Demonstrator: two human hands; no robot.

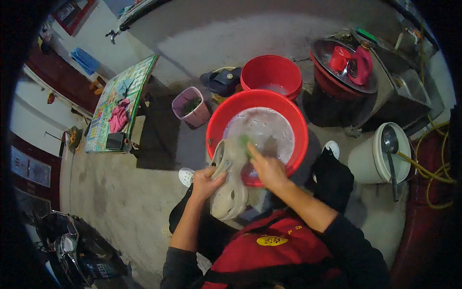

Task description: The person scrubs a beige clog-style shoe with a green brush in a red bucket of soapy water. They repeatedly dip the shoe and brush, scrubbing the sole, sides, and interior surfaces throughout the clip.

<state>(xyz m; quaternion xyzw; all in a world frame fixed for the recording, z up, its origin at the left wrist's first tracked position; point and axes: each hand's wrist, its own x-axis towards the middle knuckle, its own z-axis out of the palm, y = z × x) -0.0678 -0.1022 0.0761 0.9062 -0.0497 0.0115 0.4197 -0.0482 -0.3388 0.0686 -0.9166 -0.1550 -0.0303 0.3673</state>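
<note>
My left hand (208,182) grips a beige foam clog (229,195) by its heel strap area, holding it over the near left rim of a red plastic basin (302,126). Soapy, greyish water (267,124) with foam lies in the basin. My right hand (269,168) is closed around a green brush (245,141), blurred by motion, against the clog's edge. The bristles are too blurred to make out.
Behind the basin stand a red bucket (270,72), dark blue clogs (225,81) and a pink bin (193,108). A low patterned table (104,119) is at left. At right are a white bucket (364,155) with a ladle (391,159) and a basin stack (332,86).
</note>
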